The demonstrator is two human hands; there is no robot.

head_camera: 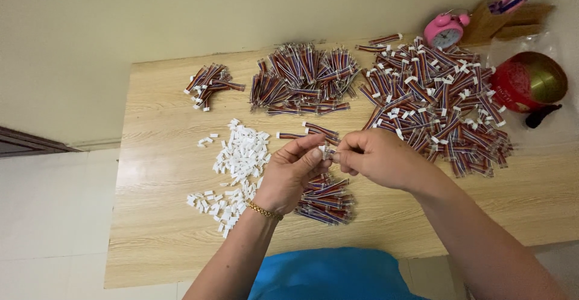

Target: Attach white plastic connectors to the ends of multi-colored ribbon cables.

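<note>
Red tin (pixel 528 82) lidded, contents hidden; left hand (pixel 292 176) and right hand (pixel 377 158) pinching 1 wire lead (pixel 326 152).

Two bare forearms reach in from the bottom edge, converging at mid-frame. The left hand (pixel 291 176), its wrist ringed by a gold bracelet (pixel 264 211), shows its back to the camera, fingers curled and thumb pressed toward the fingertips. The right hand (pixel 377 158) meets it from the opposite side, knuckles raised, fingers bunched into a pinch, the two sets of fingertips touching.
</note>
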